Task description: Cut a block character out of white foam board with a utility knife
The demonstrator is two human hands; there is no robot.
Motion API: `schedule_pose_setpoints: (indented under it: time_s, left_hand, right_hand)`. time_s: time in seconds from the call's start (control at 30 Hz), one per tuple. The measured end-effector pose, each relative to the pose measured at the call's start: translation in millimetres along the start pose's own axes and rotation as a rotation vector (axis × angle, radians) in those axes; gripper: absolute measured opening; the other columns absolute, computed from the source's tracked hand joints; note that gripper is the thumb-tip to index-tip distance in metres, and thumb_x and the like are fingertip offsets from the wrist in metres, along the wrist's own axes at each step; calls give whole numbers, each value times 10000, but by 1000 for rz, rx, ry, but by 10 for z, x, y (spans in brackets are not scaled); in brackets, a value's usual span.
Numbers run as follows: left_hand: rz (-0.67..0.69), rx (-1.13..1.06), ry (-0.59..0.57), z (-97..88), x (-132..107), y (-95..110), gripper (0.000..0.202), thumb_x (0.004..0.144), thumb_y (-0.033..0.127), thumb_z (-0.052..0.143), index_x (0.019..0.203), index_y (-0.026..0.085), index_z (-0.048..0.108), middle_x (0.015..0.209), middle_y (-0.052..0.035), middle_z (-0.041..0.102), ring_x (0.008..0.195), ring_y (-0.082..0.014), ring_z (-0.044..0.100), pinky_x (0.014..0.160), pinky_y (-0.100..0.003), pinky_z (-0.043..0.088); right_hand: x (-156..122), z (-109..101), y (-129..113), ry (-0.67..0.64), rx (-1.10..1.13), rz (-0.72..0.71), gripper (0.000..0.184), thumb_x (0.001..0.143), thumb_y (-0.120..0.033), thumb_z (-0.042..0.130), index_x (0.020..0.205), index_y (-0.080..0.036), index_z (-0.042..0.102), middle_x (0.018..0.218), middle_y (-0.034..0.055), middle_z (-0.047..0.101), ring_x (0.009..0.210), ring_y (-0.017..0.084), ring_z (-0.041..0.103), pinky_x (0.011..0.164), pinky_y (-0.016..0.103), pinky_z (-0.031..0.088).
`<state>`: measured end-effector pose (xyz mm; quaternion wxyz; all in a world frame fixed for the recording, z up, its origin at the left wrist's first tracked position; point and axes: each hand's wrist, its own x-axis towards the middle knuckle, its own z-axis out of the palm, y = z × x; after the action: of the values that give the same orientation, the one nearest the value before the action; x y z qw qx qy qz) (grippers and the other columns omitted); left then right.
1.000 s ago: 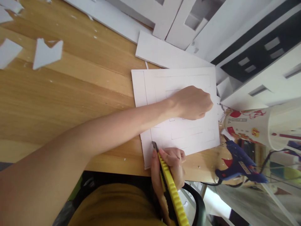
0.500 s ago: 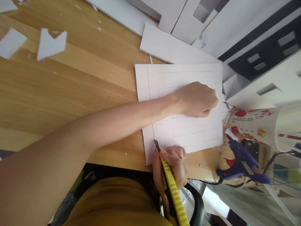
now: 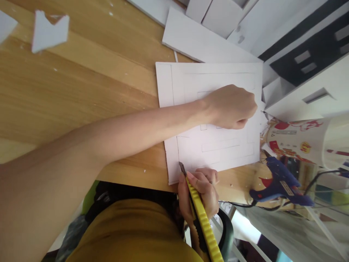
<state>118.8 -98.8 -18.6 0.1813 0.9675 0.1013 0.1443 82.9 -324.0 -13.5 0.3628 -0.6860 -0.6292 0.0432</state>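
A white foam board [image 3: 188,78] with faint pencilled rectangles lies flat near the front edge of the wooden table [image 3: 81,94]. My left hand [image 3: 230,107] rests on the board's right half with its fingers curled under; whatever is inside them is hidden. My left forearm crosses the table from the lower left. My right hand [image 3: 201,191] grips a yellow utility knife [image 3: 203,218], index finger along its top. The blade tip touches the board at its lower left corner, on a drawn line.
A blue glue gun [image 3: 278,182] with a black cord lies at the table's right end, beside a printed paper cup [image 3: 297,140] on its side. More white board pieces [image 3: 201,43] and a white model with dark window panels [image 3: 305,54] lie behind. White offcuts [image 3: 46,31] lie far left.
The view has drifted, so the board sits a little higher in the picture. Both hands keep their places on the board; the blade stays at the lower left corner.
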Motion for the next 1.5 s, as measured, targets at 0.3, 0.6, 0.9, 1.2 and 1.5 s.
schedule_pose_setpoints:
  time_s: [0.3, 0.6, 0.9, 1.2, 1.5]
  left_hand:
    - [-6, -4, 13, 17, 4, -4, 373, 883, 166, 449, 984, 215, 805, 811, -76, 710, 729, -230, 609, 650, -374, 369]
    - [-12, 5, 9, 11, -3, 7, 366, 880, 163, 451, 963, 193, 807, 809, -74, 700, 737, -219, 608, 641, -365, 365]
    - [-4, 9, 32, 10, -23, -10, 360, 874, 189, 459, 895, 186, 818, 784, -79, 724, 682, -193, 567, 628, -363, 301]
    - [-4, 65, -2, 27, -10, 10, 378, 894, 187, 447, 940, 221, 821, 795, -59, 717, 682, -192, 548, 646, -351, 304]
    - [67, -27, 57, -11, -42, -4, 345, 874, 119, 443, 849, 114, 786, 796, -108, 732, 597, -158, 479, 566, -343, 214]
  right_hand:
    - [-63, -33, 10, 19, -8, -19, 161, 837, -76, 639, 920, -199, 576, 680, -38, 607, 687, 151, 538, 798, 421, 454]
    - [-139, -69, -20, 33, 31, 4, 140, 848, -85, 640, 872, -202, 566, 648, -28, 630, 661, 146, 540, 747, 412, 466]
    - [-257, -68, -66, 69, 17, 24, 195, 824, -42, 661, 880, -203, 566, 635, -47, 585, 685, 144, 535, 771, 404, 451]
    - [-162, -257, -37, -57, 60, 21, 171, 836, -60, 644, 906, -202, 577, 665, -48, 620, 690, 142, 526, 815, 419, 436]
    - [93, -125, -62, 69, 55, 45, 173, 863, -107, 671, 965, -219, 588, 725, -35, 618, 722, 159, 582, 839, 450, 477]
